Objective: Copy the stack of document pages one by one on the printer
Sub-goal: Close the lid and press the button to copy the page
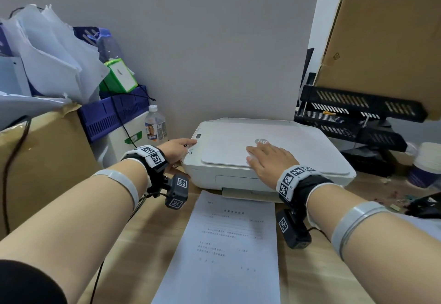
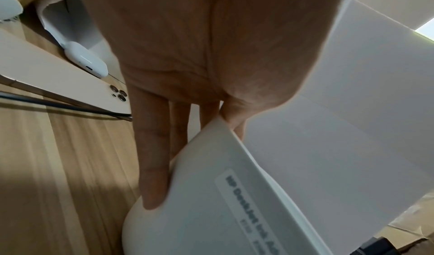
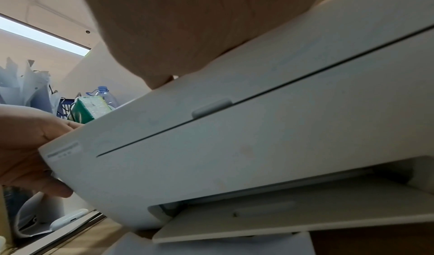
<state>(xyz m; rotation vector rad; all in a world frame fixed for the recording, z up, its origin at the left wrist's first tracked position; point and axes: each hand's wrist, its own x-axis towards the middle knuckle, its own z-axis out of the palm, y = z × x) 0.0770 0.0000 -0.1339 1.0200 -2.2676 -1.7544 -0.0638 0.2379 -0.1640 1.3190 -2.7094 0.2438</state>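
Left fingers: our left hand (image 1: pixel 175 149) reaches its index finger to the control strip at the printer's (image 1: pixel 310 160) left edge, the other fingers lying straight down its corner, grasping nothing, likely to steady it while we press copy
Right fingers: our right hand (image 1: pixel 269 160) lies flat and relaxed on the scanner lid (image 1: pixel 238 141), holding it down, we judge, so a page inside sits flat
Lid: shut; whether a page lies under it we cannot tell
Document pages (image 1: pixel 229 244): printed side up on the desk (image 1: pixel 133 251), just in front of the output tray (image 1: pixel 248 195), within easy reach
Copies out: 0 visible in the tray
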